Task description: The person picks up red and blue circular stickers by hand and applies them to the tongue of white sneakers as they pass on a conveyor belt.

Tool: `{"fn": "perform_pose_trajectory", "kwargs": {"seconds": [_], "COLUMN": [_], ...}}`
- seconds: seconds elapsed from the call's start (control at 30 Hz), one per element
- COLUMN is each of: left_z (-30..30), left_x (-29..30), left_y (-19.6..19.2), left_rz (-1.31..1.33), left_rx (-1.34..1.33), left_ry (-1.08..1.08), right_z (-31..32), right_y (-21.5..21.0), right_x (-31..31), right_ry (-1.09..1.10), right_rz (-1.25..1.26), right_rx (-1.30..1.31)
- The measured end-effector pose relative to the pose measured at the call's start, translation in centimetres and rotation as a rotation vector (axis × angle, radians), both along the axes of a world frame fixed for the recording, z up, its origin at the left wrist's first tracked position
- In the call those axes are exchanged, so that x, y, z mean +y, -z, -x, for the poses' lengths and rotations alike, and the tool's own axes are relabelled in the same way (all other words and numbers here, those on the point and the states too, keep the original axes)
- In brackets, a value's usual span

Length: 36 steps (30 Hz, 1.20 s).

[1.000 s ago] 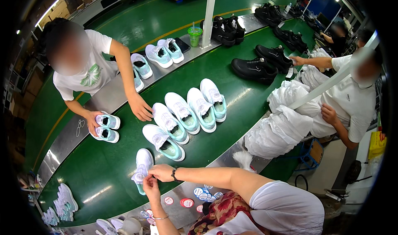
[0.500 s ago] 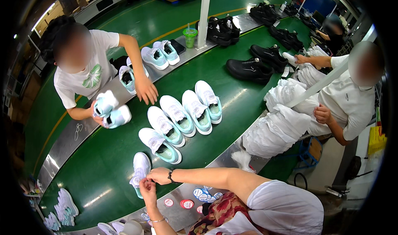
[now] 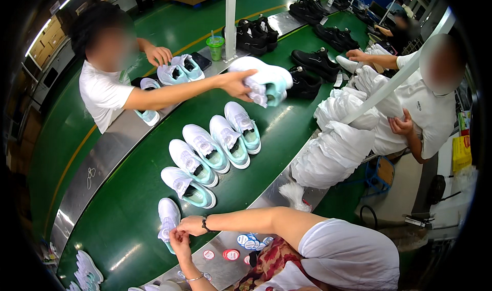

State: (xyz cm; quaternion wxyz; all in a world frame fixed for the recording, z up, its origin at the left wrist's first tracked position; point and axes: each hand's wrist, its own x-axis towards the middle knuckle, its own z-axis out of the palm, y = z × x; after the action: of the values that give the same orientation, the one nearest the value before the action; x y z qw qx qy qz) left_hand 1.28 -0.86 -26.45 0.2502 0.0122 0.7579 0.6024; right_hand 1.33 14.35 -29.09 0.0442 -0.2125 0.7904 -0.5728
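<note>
A single white and mint sneaker [image 3: 168, 215] stands on the green belt at the lower left. Beside its laced front, the fingers of my left hand [image 3: 180, 242] and my right hand [image 3: 191, 226] come together in a pinch. Whatever lies between the fingertips is too small to make out. Just beyond, several matching sneakers [image 3: 206, 148] stand in a slanting row. Across the belt a co-worker's hand [image 3: 241, 85] holds a pair of white and mint sneakers [image 3: 269, 81] in the air; the co-worker's other hand [image 3: 158, 54] is by more sneakers [image 3: 180, 70] on the metal ledge.
Round blue-and-white labels [image 3: 252, 241] and red ones [image 3: 231, 254] lie on the metal edge near me. Black shoes [image 3: 315, 63] stand farther along the belt. White bags [image 3: 333, 150] bulge at the right, before another person. A green cup [image 3: 215, 48] stands beside a white post [image 3: 230, 22].
The co-worker across the belt has swung the sneaker pair from the left out over the belt to the right. My hands stay pinched by the sneaker. The whole view has shifted slightly.
</note>
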Motion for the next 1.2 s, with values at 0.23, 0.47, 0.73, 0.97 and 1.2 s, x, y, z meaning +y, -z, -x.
{"fn": "perform_pose_trajectory", "kwargs": {"seconds": [0.23, 0.47, 0.73, 0.97, 1.2], "left_z": [0.5, 1.2, 5.5, 7.3, 5.9], "left_x": [1.6, -0.9, -7.1, -10.5, -11.3], "left_y": [-0.9, 0.3, 5.9, 8.8, 7.9], "left_rz": [-0.092, 0.031, 0.040, 0.028, 0.139], "left_rx": [-0.047, 0.020, -0.074, -0.022, 0.003], "left_ry": [-0.029, -0.011, -0.005, -0.061, -0.170], "right_z": [-0.3, -14.7, -37.4, -37.8, -37.9], "right_y": [1.1, -16.5, -21.5, -20.2, -19.2], "right_x": [1.0, 16.3, 29.7, 28.6, 27.8], "right_ry": [0.210, 0.679, 1.424, 1.510, 1.432], "right_rz": [0.583, 0.292, -1.217, -1.287, -1.299], "right_rx": [-0.579, -0.163, -0.039, 0.044, -0.061]}}
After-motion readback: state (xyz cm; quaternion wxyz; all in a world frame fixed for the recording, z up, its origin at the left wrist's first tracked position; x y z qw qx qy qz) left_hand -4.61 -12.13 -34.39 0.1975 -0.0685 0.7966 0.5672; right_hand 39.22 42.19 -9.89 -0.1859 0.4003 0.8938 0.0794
